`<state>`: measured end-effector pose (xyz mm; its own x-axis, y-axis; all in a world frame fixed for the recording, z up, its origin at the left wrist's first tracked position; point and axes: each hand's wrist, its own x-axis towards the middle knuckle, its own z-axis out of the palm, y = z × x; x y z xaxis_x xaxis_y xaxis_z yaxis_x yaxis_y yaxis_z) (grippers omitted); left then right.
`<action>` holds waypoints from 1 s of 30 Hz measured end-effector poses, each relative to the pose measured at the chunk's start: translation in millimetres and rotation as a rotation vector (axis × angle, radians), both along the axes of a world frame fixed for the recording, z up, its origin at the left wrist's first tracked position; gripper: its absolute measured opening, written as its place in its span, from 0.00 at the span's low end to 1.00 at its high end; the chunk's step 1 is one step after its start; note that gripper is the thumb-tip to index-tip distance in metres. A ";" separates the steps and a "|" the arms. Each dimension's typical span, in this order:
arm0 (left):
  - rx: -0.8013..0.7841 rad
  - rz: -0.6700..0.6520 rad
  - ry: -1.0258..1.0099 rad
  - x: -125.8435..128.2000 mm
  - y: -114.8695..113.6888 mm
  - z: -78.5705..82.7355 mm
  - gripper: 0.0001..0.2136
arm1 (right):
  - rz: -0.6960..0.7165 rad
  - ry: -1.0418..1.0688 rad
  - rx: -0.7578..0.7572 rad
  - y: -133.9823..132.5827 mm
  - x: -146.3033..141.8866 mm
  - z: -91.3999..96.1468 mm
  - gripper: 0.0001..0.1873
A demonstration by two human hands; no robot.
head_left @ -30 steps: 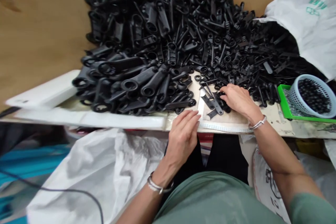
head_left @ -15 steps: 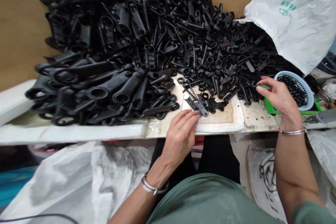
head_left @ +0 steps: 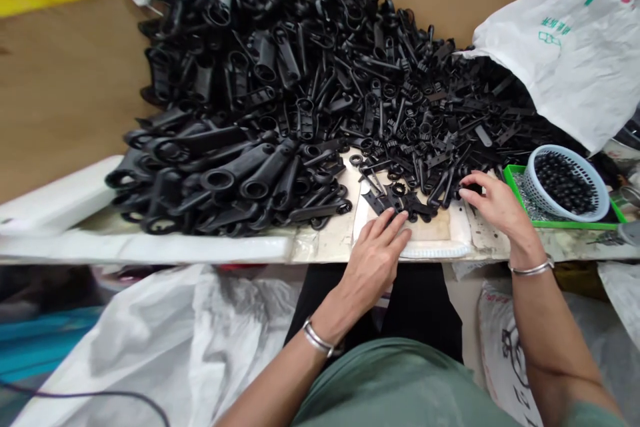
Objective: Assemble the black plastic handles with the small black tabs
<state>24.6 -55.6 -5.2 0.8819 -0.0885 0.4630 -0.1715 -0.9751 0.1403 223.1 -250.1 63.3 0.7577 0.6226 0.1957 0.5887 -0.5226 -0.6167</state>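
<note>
My left hand (head_left: 377,257) rests at the front of the table, palm down with its fingers a little apart. Its fingertips touch a small cluster of flat black plastic pieces (head_left: 413,203) and cover part of it. Right of that cluster, my right hand (head_left: 493,207) has thumb and forefinger curled together around a small black plastic part (head_left: 471,188), whose exact shape I cannot make out. Just beyond both hands lies a heap of small black rings, levers and strips (head_left: 425,127). A pale cloth pad (head_left: 440,247) lies beneath the cluster.
Larger black plastic handles (head_left: 240,167) are piled high at the left and back. A blue basket (head_left: 600,203) of black balls stands on a green tray (head_left: 515,180) holding small metal pieces. A white sack (head_left: 575,60) spills parts at the right. White foam (head_left: 200,248) edges the table.
My right hand has moved left, away from the blue basket. My left hand has shifted right onto the flat pieces, its fingers now more spread. The camera view has swung to the left.
</note>
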 end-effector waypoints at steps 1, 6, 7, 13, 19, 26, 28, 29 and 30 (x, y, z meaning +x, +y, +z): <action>0.004 0.005 0.013 2.7 0.0 -0.8 0.15 | 0.002 -0.021 -0.009 0.9 -1.0 -0.9 0.10; -0.016 0.035 0.016 11.8 1.2 -4.2 0.12 | 0.039 -0.020 -0.063 -6.2 4.4 -5.0 0.11; -0.026 0.041 0.006 11.9 1.2 -4.7 0.12 | 0.048 -0.016 -0.060 -8.4 6.0 -5.8 0.11; -0.122 0.057 -0.064 3.6 1.5 -5.7 0.12 | 0.025 -0.008 -0.003 -15.1 7.5 -12.2 0.11; -0.192 0.054 -0.191 0.8 3.5 -6.9 0.10 | -0.074 -0.074 0.074 -14.4 -4.4 -19.7 0.13; -0.169 0.037 -0.266 -0.4 0.7 -0.4 0.08 | -0.205 0.072 0.383 -19.4 -12.3 -15.4 0.12; -0.196 0.042 -0.291 -0.9 -0.2 2.8 0.09 | -0.221 0.100 0.506 -19.4 -12.4 -14.8 0.10; -0.212 0.043 -0.300 -0.9 -0.8 3.9 0.09 | -0.220 0.099 0.541 -18.3 -12.6 -15.9 0.10; -0.225 0.040 -0.302 -0.7 -1.4 4.6 0.10 | -0.218 0.096 0.555 -16.6 -13.1 -18.0 0.09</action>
<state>23.9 -57.1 -0.6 0.7031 0.0770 0.7069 -0.2004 -0.9324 0.3008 210.0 -266.7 45.3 0.8868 0.2753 0.3712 0.4323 -0.2099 -0.8770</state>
